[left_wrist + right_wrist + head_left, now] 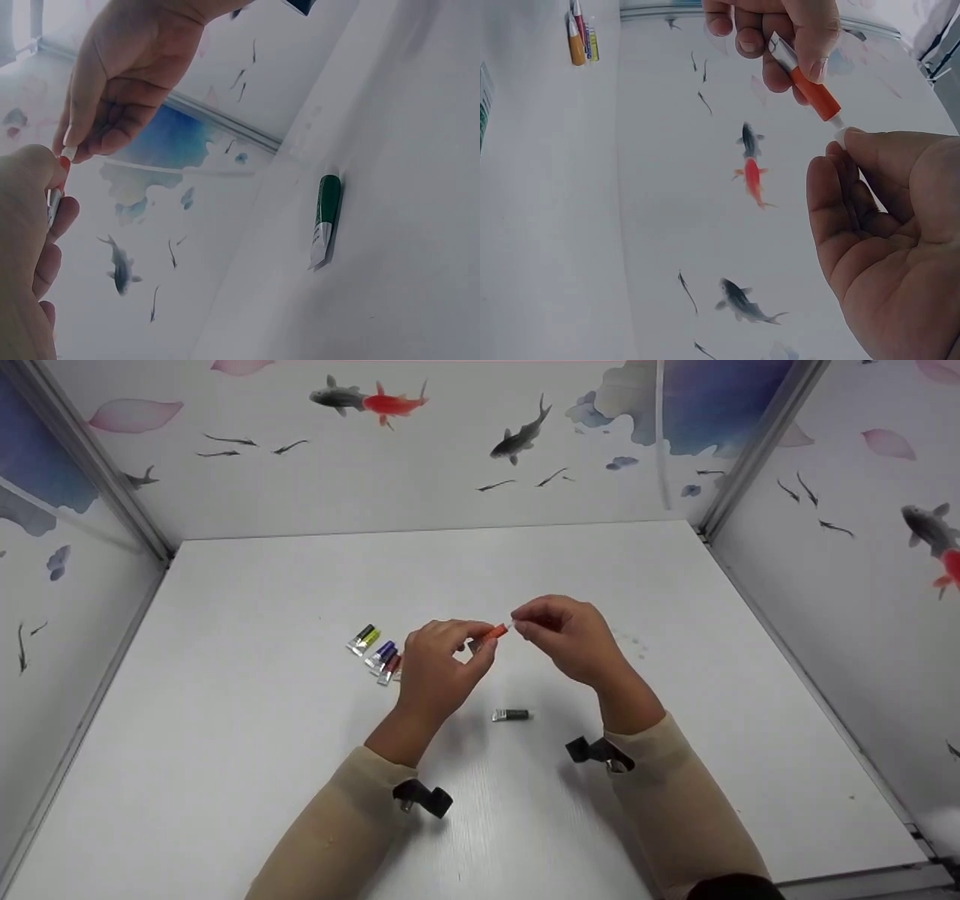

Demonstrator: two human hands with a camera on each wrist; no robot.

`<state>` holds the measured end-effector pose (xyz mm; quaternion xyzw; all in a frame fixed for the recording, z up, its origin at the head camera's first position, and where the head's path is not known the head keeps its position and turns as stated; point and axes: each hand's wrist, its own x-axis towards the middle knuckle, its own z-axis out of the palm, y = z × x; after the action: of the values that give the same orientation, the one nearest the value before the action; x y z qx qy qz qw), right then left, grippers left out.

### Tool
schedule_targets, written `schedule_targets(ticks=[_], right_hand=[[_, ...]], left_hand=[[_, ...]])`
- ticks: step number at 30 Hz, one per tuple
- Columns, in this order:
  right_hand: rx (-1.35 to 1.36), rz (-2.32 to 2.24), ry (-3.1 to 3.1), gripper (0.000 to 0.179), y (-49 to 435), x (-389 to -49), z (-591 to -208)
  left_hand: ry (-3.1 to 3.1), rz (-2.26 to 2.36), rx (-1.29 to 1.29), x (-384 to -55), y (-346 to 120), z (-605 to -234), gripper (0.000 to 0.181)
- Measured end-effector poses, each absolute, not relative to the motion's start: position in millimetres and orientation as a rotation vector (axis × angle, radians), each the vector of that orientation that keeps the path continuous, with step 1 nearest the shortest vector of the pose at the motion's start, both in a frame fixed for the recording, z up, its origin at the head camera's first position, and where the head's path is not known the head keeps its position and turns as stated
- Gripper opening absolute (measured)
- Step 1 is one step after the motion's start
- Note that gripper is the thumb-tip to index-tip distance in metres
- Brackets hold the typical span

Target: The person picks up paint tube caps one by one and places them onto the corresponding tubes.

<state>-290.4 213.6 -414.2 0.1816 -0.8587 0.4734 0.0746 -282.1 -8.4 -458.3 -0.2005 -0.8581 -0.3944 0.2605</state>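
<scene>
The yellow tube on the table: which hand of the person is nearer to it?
The left hand. In the head view it is to the right of the yellow tube, apart from it; the right hand is farther right, at the tip of the orange tube.

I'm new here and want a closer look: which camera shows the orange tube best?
The right wrist view: the orange tube appears largest there, its orange and silver parts both plain, though partly covered. The head view shows it small, partly hidden by the left fingers. The left wrist view gives only glimpses of orange and silver.
</scene>
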Motion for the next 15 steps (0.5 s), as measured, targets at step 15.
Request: schedule_targets(ticks=[15], right_hand=[[0.585,1.389,-2.621,0.016,212.7,-289.8,-413.0]], left_hand=[[-2.311,-1.098,-0.577,-282.4,-8.9,-461.3,0.02]])
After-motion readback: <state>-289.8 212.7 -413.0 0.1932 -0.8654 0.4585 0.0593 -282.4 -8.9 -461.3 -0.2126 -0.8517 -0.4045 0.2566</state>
